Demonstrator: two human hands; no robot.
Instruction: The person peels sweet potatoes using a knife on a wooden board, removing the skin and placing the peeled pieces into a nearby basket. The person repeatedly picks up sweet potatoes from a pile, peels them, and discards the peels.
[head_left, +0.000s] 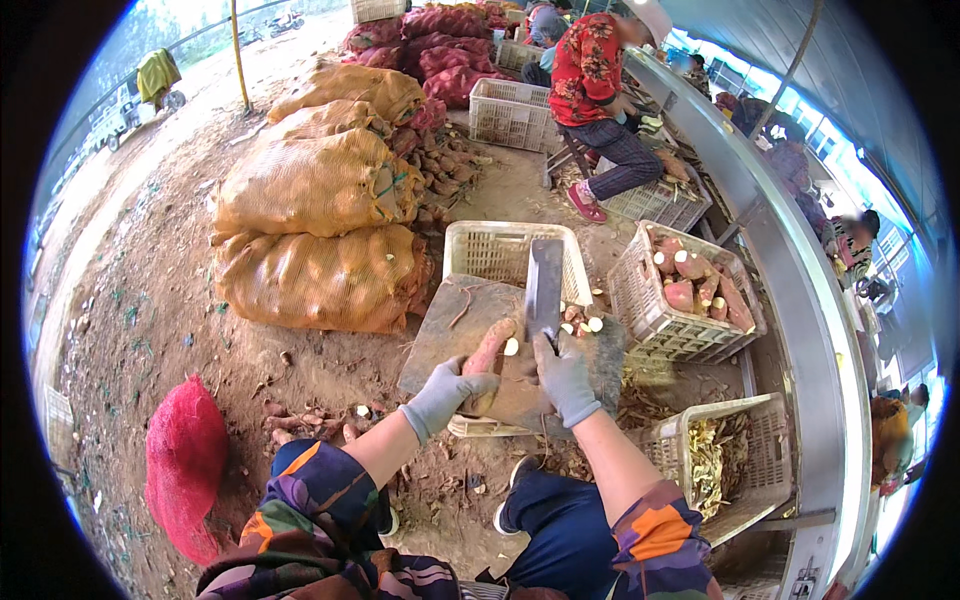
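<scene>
A sweet potato (491, 346) lies in my gloved left hand (448, 396), held low over a worn wooden board (435, 341). My right hand (564, 375), also in a grey glove, grips the handle of a broad-bladed cleaver (544, 289), its blade pointing away from me. A pale cut slice (511, 346) shows between the sweet potato and the blade. Small cut ends (581, 321) sit on the board's right side. The board rests across a white plastic crate (517, 234), whose far part stays uncovered.
To the right stand a crate of trimmed sweet potatoes (694, 277) and a crate of peelings (716, 457), beside a long metal rail (799, 300). Full orange mesh sacks (322, 277) lie left, a red mesh sack (186, 465) nearer. A seated person (592, 90) works ahead.
</scene>
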